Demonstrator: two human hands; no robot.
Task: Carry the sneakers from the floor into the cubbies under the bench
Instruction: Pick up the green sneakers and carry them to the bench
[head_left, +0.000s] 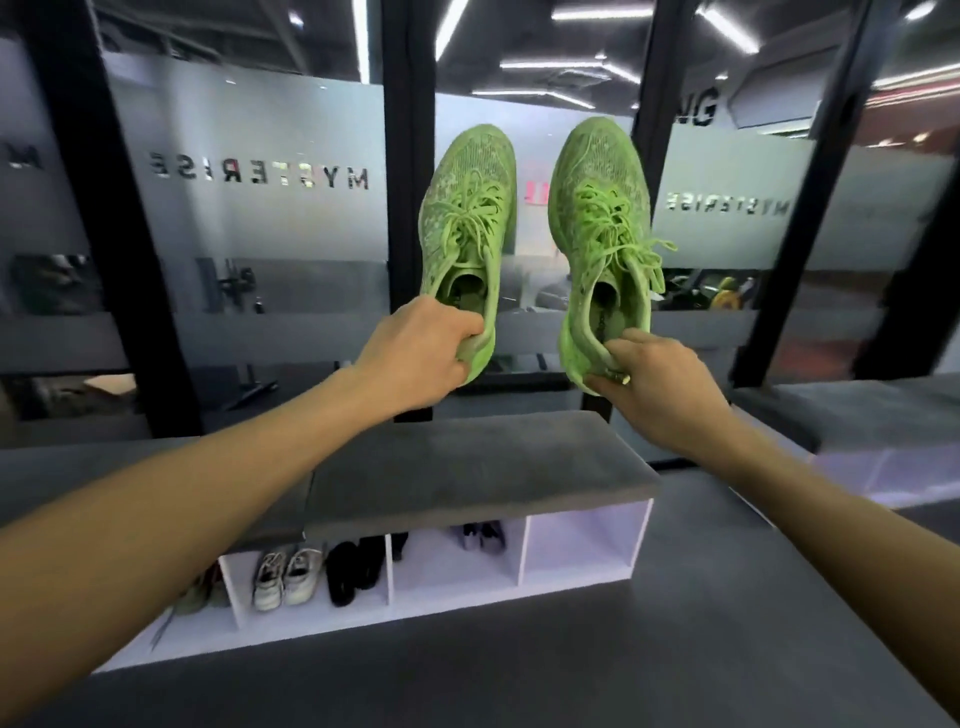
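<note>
Two bright green sneakers hang in the air in front of me, toes pointing away. My left hand (423, 358) grips the heel of the left green sneaker (467, 218). My right hand (657, 376) pinches the heel of the right green sneaker (602, 223), whose laces dangle loose. Below them stands the bench (467, 467) with a grey cushioned top and white cubbies underneath. The rightmost cubby (584, 545) holds nothing.
A white sneaker pair (285, 574) and black shoes (353, 569) fill one cubby; dark shoes (483, 535) sit deep in the middle one, and pale shoes (200, 595) at far left. A glass wall (249, 208) with black frames rises behind. Grey floor (571, 665) lies in front.
</note>
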